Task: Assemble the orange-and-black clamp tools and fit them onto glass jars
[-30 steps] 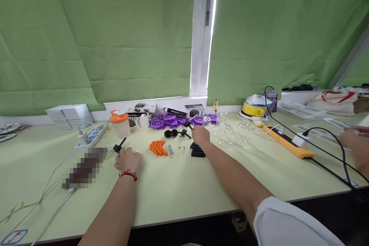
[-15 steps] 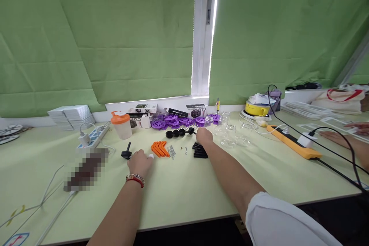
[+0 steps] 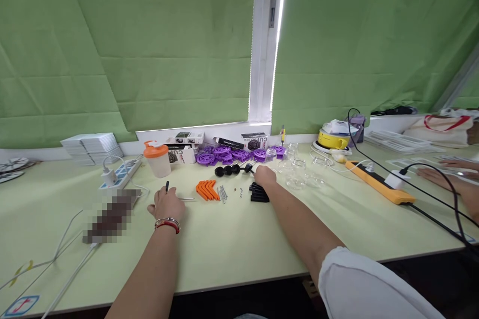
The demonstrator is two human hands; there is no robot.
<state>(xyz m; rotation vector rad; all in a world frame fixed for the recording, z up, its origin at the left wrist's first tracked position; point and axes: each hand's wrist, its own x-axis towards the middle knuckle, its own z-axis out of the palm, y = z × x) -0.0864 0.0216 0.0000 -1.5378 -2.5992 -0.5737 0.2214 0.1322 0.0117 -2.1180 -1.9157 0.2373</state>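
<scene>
My left hand (image 3: 169, 205) rests on the table at the left, its fingers curled over a black knob-like part whose short stem (image 3: 167, 186) sticks up past the knuckles. A thin metal rod (image 3: 187, 198) lies just to the right of that hand. My right hand (image 3: 265, 176) reaches to the back, fingertips closed on a small black knobbed piece (image 3: 248, 168). Several round black knobs (image 3: 227, 170) stand in a row beside it. Under the right wrist are black tubes (image 3: 259, 192). Orange angled pieces (image 3: 207, 190) and silver screws (image 3: 222, 193) lie between the hands.
Purple wheel-like parts (image 3: 224, 155) and small boxes (image 3: 184, 153) line the wall. Clear plastic cups (image 3: 297, 172) and an orange power strip (image 3: 377, 184) are at the right. An orange-lidded shaker (image 3: 157, 159) stands left. Another person's hands (image 3: 436, 177) are at far right.
My left hand has moved left onto the black knob-like part, uncovering the metal rod. My right hand stays at the small black piece.
</scene>
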